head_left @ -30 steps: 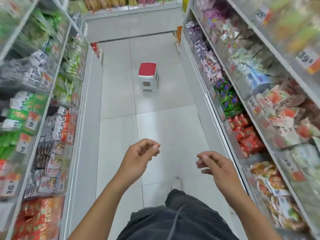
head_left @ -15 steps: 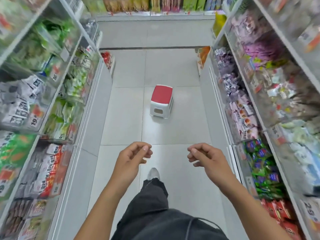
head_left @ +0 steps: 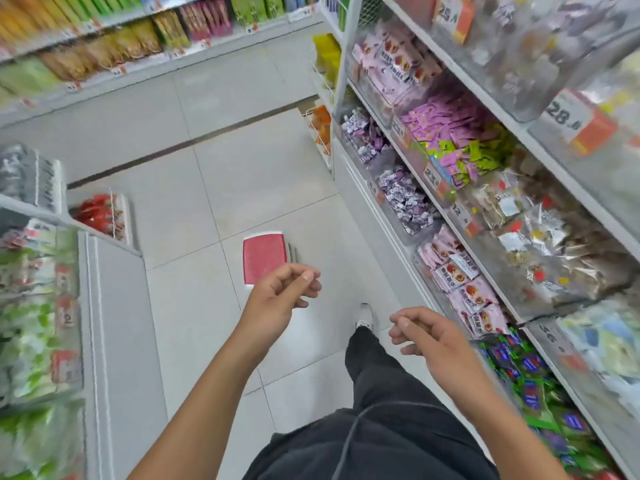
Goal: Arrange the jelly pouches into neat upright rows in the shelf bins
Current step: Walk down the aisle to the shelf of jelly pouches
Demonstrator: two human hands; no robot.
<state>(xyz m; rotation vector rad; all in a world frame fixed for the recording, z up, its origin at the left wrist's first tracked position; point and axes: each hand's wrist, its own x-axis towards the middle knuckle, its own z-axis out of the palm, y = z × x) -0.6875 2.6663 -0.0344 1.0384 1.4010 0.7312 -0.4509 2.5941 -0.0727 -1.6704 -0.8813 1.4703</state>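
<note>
I stand in a shop aisle with shelf bins on both sides. My left hand hangs over the floor with its fingers loosely curled and holds nothing. My right hand is curled the same way, empty, close to the lower bins of the right shelf. Those clear bins hold pink pouches, purple packets and green-and-blue packs. The left shelf carries blurred green pouches. Which packs are the jelly pouches I cannot tell.
A low stool with a red top stands on the tiled floor just beyond my left hand. My dark trouser leg and white shoe are between the hands. A far shelf crosses the aisle's end.
I have walked forward along the aisle and the view has swung to the right. The stool is now close in front of me. Both hands stay curled and empty.
</note>
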